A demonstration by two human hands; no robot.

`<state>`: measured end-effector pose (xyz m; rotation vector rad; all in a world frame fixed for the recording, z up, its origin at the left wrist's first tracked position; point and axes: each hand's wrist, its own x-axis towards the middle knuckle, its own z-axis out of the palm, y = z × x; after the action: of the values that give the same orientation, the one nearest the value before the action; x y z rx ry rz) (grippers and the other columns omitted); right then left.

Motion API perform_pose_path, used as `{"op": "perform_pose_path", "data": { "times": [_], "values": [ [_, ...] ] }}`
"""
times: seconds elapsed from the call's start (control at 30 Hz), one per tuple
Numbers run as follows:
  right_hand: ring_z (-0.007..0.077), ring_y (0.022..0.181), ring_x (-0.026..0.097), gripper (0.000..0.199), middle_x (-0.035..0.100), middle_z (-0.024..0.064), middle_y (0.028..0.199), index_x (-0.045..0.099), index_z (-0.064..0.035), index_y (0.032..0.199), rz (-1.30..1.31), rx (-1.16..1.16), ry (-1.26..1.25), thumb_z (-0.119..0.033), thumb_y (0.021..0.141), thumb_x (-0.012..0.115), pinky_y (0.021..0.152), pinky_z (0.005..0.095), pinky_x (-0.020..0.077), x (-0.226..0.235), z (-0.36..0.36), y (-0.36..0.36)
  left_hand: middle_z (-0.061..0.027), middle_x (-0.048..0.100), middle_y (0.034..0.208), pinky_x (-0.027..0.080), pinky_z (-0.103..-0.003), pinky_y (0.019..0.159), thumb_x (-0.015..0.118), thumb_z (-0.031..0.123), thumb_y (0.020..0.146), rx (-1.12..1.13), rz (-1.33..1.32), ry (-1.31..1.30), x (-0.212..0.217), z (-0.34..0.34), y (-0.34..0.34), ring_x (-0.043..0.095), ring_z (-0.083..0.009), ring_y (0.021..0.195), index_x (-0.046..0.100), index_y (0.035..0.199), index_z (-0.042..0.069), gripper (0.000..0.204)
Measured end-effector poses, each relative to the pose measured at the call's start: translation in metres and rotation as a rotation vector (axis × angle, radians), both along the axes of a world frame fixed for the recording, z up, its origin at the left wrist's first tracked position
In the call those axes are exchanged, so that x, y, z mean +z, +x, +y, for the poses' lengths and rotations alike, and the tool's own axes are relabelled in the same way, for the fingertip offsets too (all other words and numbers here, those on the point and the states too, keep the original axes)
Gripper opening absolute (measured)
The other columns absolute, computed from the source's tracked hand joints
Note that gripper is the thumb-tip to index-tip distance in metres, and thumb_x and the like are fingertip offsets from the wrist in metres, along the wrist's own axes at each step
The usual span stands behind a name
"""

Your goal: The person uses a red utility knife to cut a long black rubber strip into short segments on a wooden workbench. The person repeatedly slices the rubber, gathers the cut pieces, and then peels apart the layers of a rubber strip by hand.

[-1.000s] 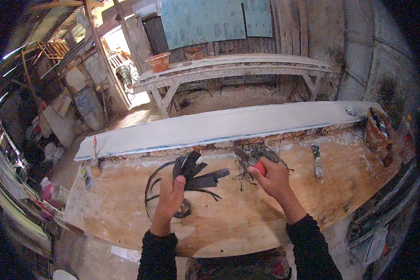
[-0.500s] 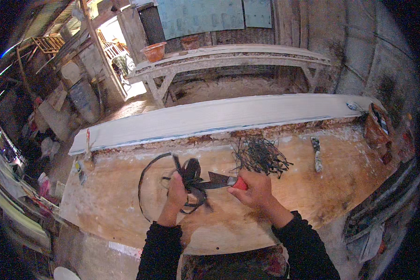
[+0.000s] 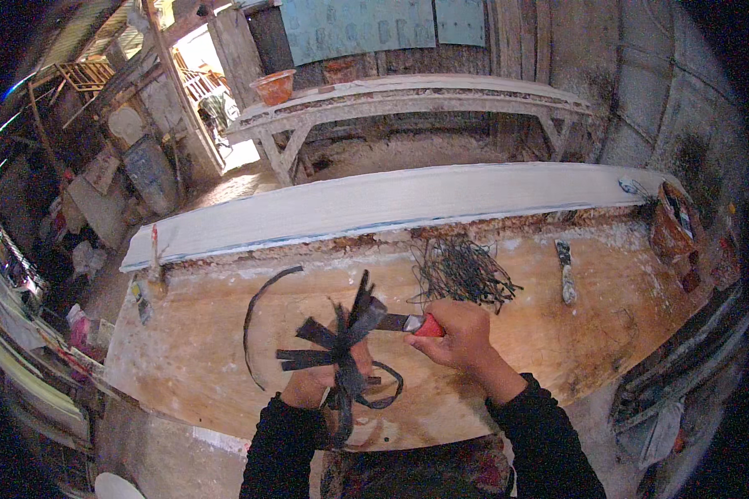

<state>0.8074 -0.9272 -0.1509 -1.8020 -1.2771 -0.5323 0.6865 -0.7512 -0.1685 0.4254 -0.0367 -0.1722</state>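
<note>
My left hand [image 3: 310, 386] is closed around a bundle of black flat strips [image 3: 347, 353], whose ends fan out above and to the left of the fingers. A loop of the bundle hangs down toward the near edge. My right hand [image 3: 462, 334] grips a red-handled knife [image 3: 429, 326] with its dark blade pointing left. The blade's tip meets or passes behind the upper strips; I cannot tell which. To the left, a separate curved black strip [image 3: 248, 320] lies on the wooden table [image 3: 200, 349]. A heap of thin black strands [image 3: 466, 273] lies beyond my right hand.
A long white board [image 3: 408, 200] runs along the table's far side. A plaster-smeared tool [image 3: 566, 273] lies at right, near an orange-brown container [image 3: 672, 224]. Brushes or scrapers [image 3: 141, 303] rest at the left edge. Behind stands a white bench [image 3: 424, 93] with an orange basin [image 3: 275, 87].
My left hand has turned and come nearer to me, and the strips now fan out. The curved strip at left lies clear of the bundle. My right hand with the knife has hardly moved.
</note>
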Motion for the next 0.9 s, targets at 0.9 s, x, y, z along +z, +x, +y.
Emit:
{"op": "perform_pose_path", "data": {
  "times": [0.9],
  "values": [
    [0.0263,0.047,0.050,0.038,0.046,0.0072,0.052,0.047,-0.0098,0.060,-0.045,-0.246,-0.085,-0.039,0.062,0.070,0.043,0.0346,0.0389,0.004,-0.005,0.013,0.0018,0.037,0.050,0.023,-0.021,0.037,0.038,0.028,0.090,0.263,0.274,0.733,0.041,-0.044,-0.008,0.032,-0.0072,0.039,0.045,0.075,0.006,0.027]
  ]
}}
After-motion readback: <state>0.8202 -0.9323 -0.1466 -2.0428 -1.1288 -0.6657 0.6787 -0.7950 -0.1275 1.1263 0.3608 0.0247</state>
